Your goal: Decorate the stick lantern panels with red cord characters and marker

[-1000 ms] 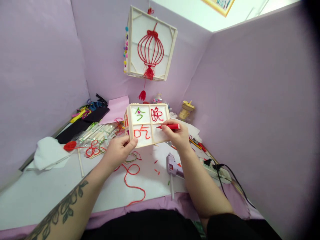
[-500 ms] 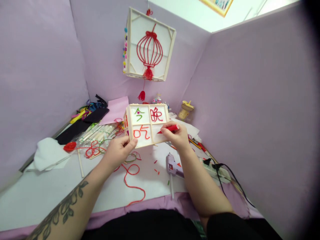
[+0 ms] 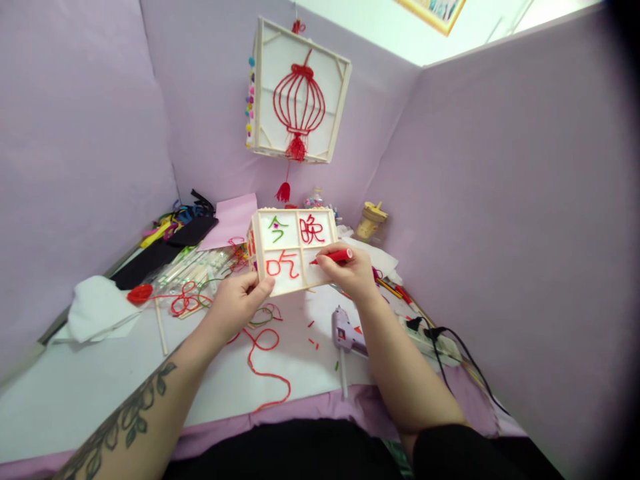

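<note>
My left hand (image 3: 243, 300) grips the lower left corner of a box-shaped paper lantern (image 3: 281, 251) with a pale wooden frame. Its facing side is split into four panes; three bear characters, one green and two red. A red marker (image 3: 336, 256) is pinched in my right hand (image 3: 353, 273). The marker's tip is at the lower right pane, which my fingers partly cover; whether it touches the paper I cannot tell. Below the right hand lies a lilac hot glue gun (image 3: 345, 331) with a white glue stick. Red yarn (image 3: 270, 375) curls across the table.
Overhead hangs another lantern (image 3: 305, 100) with a red yarn design and tassel. To the left lie white cloth (image 3: 100, 307), a red yarn ball (image 3: 140, 293) and packaged sticks (image 3: 193, 270). A power strip (image 3: 435, 345) with black cords sits right. A drink cup (image 3: 371, 221) stands behind.
My right hand and the red marker have shifted slightly left over the lower right pane. My left hand and the lantern stay put.
</note>
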`<state>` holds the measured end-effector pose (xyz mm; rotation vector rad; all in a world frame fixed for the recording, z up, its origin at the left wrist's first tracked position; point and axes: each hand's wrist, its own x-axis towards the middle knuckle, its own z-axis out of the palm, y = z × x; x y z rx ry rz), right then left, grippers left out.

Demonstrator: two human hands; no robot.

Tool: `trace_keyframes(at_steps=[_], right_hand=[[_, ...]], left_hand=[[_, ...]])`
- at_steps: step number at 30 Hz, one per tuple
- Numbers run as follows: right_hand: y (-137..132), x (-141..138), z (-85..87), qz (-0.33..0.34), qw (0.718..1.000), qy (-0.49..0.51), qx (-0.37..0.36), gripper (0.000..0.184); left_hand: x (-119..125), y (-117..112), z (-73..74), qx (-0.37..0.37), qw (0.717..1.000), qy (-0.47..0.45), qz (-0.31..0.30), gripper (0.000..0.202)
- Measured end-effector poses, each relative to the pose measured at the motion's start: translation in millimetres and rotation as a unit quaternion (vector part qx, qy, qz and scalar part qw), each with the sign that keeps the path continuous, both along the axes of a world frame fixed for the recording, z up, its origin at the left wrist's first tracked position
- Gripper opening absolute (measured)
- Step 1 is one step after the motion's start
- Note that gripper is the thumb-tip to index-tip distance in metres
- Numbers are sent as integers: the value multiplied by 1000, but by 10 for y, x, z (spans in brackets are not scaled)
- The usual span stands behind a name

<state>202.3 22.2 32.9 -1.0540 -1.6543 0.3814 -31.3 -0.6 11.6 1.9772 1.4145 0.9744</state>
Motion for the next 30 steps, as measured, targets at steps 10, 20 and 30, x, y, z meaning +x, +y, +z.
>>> trace_keyframes(at_steps=[10, 20, 30], right_hand=[[12, 14, -12, 9, 1000, 19, -3, 7], [29, 14, -5, -2, 1000, 20, 10, 11], [37, 22, -7, -22, 999, 18, 33, 12]], left_hand=[[-3, -6, -12, 1, 1000, -7, -4, 45], [6, 2, -6, 9, 1000, -11, 1, 47], [17, 2, -9, 11, 1000, -11, -1, 47]])
